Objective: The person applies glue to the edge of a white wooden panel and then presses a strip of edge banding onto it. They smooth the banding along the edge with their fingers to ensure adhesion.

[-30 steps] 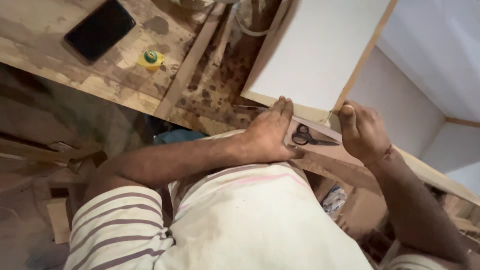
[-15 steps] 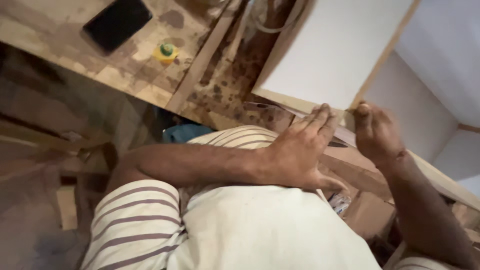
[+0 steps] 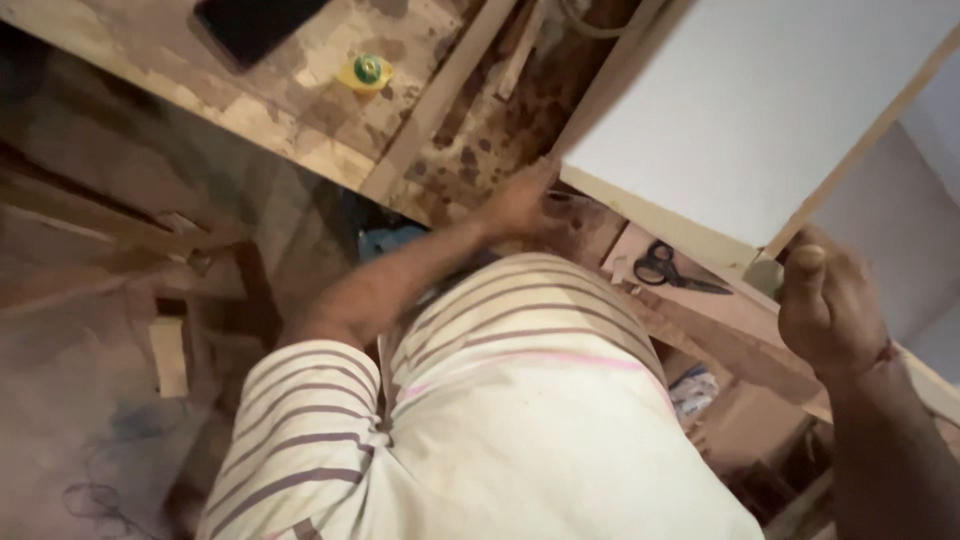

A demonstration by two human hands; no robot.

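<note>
White board (image 3: 760, 120) lies on the workbench (image 3: 300, 120); the left hand (image 3: 520, 205), fingers blurred, touches its near corner, while the right hand (image 3: 830, 305) is clenched at its edge. Scissors (image 3: 670, 268) lie between the hands.

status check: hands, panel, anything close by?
Left hand at white panel's near corner, blurred, grip unclear. Right hand curled at panel's lower edge. Scissors on bench beneath panel, between the hands.

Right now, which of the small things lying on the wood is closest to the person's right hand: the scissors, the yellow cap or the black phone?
The scissors, black-handled, just left of the right hand. The cap and phone lie far off, top left.
</note>
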